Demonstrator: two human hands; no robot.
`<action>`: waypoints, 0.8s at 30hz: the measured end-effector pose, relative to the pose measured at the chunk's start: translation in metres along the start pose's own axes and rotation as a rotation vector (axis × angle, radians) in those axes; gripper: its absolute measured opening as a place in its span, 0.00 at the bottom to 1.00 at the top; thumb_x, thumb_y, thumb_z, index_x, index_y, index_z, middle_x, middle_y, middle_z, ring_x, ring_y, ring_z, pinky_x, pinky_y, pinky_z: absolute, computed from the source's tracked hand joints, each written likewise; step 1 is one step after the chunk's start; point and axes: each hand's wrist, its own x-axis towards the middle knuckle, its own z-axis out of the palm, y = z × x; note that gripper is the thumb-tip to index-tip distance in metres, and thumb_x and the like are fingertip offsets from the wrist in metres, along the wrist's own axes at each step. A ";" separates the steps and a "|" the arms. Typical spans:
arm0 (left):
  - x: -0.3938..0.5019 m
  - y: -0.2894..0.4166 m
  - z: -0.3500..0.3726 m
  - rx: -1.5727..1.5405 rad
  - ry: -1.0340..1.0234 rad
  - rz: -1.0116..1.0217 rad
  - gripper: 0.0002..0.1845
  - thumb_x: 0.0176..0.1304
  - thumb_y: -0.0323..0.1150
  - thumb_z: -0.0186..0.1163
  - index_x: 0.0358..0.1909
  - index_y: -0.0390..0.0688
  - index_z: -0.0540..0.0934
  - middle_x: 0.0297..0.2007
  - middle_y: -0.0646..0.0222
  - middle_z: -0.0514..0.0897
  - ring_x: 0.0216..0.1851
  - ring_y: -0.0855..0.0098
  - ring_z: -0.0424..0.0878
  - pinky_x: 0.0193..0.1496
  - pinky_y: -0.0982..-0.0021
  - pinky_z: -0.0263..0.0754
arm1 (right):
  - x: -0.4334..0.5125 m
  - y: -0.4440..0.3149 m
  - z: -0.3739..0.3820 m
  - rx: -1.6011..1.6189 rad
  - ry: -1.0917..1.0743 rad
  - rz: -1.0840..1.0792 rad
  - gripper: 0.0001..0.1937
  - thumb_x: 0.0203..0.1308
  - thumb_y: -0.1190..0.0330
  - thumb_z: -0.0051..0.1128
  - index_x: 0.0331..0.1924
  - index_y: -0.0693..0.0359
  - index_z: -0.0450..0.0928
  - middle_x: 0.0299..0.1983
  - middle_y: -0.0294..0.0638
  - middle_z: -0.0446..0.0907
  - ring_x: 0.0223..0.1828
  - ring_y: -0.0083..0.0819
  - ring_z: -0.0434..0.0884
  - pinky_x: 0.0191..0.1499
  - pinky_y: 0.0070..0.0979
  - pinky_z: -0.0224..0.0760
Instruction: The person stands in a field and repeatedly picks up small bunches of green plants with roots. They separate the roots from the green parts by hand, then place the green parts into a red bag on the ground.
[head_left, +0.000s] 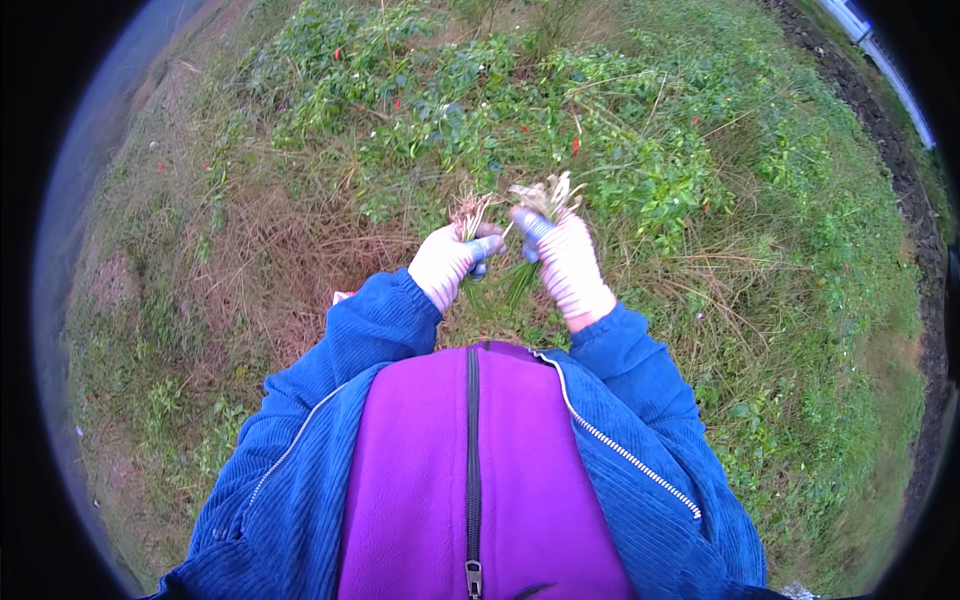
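Both of my hands wear striped white and grey-blue work gloves and meet in front of my chest. My left hand (450, 260) grips a small bunch of thin green-stemmed plants (470, 210), their pale stem ends and brownish roots pointing up and away from me. A fuller bunch of similar plants (551, 196) is clasped in my right hand (566, 259), whitish root ends upward. Its slender green leaves (523, 285) hang below the fingers toward me. A narrow gap separates the two hands. What kind of plant it is cannot be told for certain.
Beyond my hands grow leafy chilli pepper plants (450, 112) with red pods (576, 145). Dry brown grass (277, 255) covers the ground on the left. A small red and white item (343, 297) peeks out past my left sleeve. Dark bare soil (892, 142) edges the far right.
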 end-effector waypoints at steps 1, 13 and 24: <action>-0.003 0.002 -0.001 0.003 0.010 -0.027 0.14 0.58 0.31 0.66 0.44 0.39 0.78 0.33 0.71 0.83 0.25 0.81 0.74 0.29 0.79 0.68 | 0.005 -0.002 -0.003 0.017 0.015 0.002 0.10 0.57 0.70 0.63 0.42 0.61 0.77 0.25 0.28 0.75 0.19 0.16 0.67 0.21 0.17 0.57; -0.004 0.016 0.004 0.103 -0.018 -0.084 0.14 0.60 0.41 0.65 0.41 0.43 0.82 0.29 0.76 0.82 0.23 0.84 0.69 0.28 0.80 0.63 | 0.009 0.002 0.000 -0.263 -0.026 -0.051 0.09 0.61 0.68 0.59 0.43 0.60 0.77 0.24 0.27 0.73 0.18 0.14 0.63 0.20 0.16 0.55; -0.007 0.019 -0.001 -0.017 -0.018 -0.158 0.12 0.59 0.40 0.65 0.39 0.42 0.82 0.24 0.79 0.78 0.19 0.84 0.66 0.26 0.78 0.63 | 0.013 -0.013 -0.024 -0.280 0.001 -0.055 0.07 0.61 0.67 0.59 0.40 0.60 0.79 0.23 0.24 0.73 0.21 0.13 0.64 0.24 0.15 0.56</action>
